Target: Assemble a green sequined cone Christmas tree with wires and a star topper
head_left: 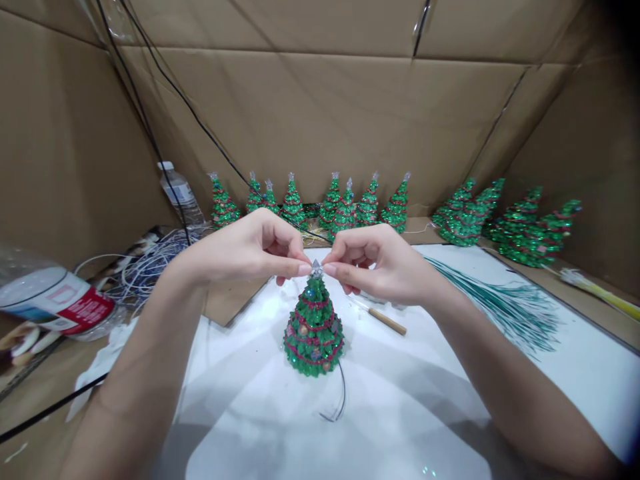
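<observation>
A small green beaded Christmas tree stands upright on the white board, wound with red garland and dotted with small ornaments. On its tip sits a clear star. My left hand pinches the star's left side between thumb and forefinger. From the other side, my right hand pinches its right edge the same way. Dark thin wire trails from the tree's base toward me. Behind my right hand lies a tool with a wooden handle, its tip partly hidden.
Several finished-looking trees with stars line the cardboard back wall; several without visible stars stand right. Green wires fan out at right. Left are a tangle of white wire, a large bottle lying down and a small water bottle.
</observation>
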Tool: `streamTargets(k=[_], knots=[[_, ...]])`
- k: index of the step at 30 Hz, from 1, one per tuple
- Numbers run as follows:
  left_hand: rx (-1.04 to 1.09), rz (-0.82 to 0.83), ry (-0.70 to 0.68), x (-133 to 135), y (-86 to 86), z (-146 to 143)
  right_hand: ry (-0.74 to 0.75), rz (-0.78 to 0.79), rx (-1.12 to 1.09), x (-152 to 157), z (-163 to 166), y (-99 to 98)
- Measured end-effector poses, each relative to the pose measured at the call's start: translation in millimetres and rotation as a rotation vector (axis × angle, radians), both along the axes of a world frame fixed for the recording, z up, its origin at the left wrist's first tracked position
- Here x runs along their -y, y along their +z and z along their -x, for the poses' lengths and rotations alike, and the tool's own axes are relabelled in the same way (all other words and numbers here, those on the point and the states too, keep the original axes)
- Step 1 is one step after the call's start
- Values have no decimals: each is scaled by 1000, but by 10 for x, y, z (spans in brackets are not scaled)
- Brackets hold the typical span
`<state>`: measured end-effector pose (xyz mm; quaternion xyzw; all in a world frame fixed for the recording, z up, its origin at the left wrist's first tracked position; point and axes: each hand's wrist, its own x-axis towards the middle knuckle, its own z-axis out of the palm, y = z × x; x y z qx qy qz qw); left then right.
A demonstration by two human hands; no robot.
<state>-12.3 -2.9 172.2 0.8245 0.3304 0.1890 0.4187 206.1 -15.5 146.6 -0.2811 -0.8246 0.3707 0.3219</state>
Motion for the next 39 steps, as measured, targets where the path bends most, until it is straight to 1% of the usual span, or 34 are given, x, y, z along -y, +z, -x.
streamTargets(k=[5,9,16,19,22,27,30,33,39], knots=[[16,42,-13,-34,-15,1,13,40,-21,-32,-26,-14],[66,159,-57,-114,-63,9,34,83,-5,-48,-31,-24],[173,410,-120,-330,-267,-27,102,207,-95,-109,-23,-64],[224,462,-144,-379,-333,-57,140,242,-133,-144,-29,-75],[252,478,-165,-399,-367,-78,150,252,-141,-157,-33,-73],[301,491,-218,-409,-382,-76,122,207,-98,-136,-34,-67],[323,432,-198,-387,-352,-57,105,206,-82,-129,-40,-66],[298,372,-158,-364,-316,-39,93,225,-87,-133,-49,-59],[245,355,-150,-376,-309,-14,80,215,-72,-141,-63,-43]])
